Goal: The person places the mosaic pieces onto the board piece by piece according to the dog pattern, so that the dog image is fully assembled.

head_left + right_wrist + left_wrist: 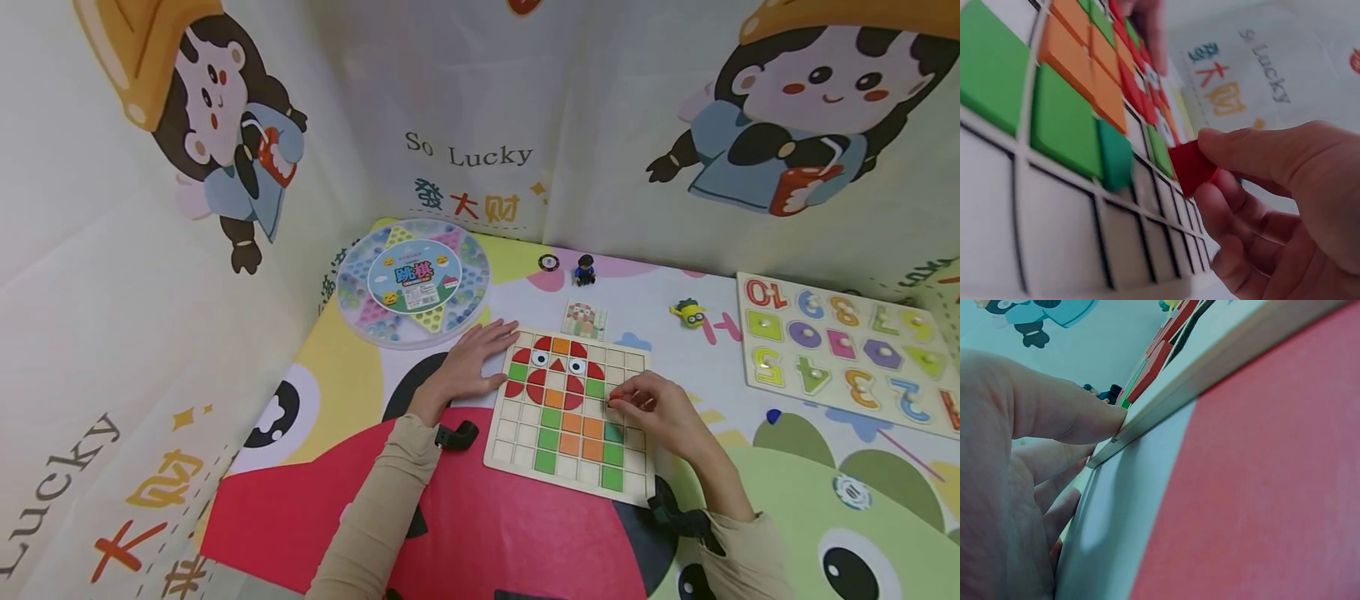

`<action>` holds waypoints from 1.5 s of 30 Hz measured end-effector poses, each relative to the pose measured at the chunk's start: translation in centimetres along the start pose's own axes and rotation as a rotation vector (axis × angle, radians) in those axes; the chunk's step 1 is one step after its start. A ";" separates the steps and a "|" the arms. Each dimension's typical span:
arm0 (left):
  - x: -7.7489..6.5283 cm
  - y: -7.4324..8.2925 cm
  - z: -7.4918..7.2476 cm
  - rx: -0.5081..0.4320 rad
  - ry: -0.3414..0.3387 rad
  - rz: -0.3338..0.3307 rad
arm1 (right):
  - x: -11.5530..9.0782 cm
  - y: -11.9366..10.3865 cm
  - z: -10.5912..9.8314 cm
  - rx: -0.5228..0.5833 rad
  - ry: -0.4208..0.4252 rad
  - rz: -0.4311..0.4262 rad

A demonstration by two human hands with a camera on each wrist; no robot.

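Observation:
A wooden grid board (504,452) lies on the printed tablecloth, partly filled with red, orange and green tiles and two eye tiles. My left hand (467,364) rests at the board's upper left edge with its fingers extended; in the left wrist view the thumb (1079,415) touches the rim. Over the right side of the board, my right hand (660,410) pinches a small red tile (1192,167) between thumb and fingers. A dark green tile (1115,153) sits near it in the grid, beside green tiles (1063,122) and orange tiles (1067,53).
Behind the board lies a picture card (585,320). A round Chinese checkers set (352,287) is at the back left, a number puzzle board (757,333) at the right. A toy figure (585,271), a yellow toy (687,313) and poker chips (852,492) are around.

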State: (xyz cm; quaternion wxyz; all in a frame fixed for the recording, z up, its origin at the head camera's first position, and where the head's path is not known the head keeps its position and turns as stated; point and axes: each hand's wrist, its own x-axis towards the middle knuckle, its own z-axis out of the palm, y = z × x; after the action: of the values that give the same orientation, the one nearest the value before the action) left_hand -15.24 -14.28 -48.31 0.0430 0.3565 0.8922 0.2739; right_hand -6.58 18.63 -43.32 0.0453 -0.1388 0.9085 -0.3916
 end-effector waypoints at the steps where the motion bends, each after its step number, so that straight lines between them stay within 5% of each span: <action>1: 0.0 0.0 0.0 0.004 -0.001 -0.001 | 0.1 -0.1 0.2 0.000 -0.002 -0.006; 13: 0.1 0.2 -0.1 0.016 -0.014 -0.017 | 0.7 -1.1 2.5 -0.205 0.066 -0.073; 21: 0.2 0.2 0.0 0.012 -0.011 -0.009 | 0.7 -1.3 1.9 -0.237 -0.073 -0.105; 25: 0.2 0.2 0.0 0.012 -0.006 -0.004 | 0.6 -1.2 1.6 -0.269 -0.071 -0.113; 45: 0.1 0.2 -0.1 0.022 -0.011 -0.020 | 0.6 -2.1 3.5 -0.260 0.102 0.117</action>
State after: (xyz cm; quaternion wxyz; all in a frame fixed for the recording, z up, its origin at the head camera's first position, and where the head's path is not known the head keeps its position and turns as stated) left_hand -15.26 -14.12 -48.11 0.0467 0.3493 0.8985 0.2618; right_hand -6.02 14.62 -44.15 0.0036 -0.0704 0.9592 -0.2738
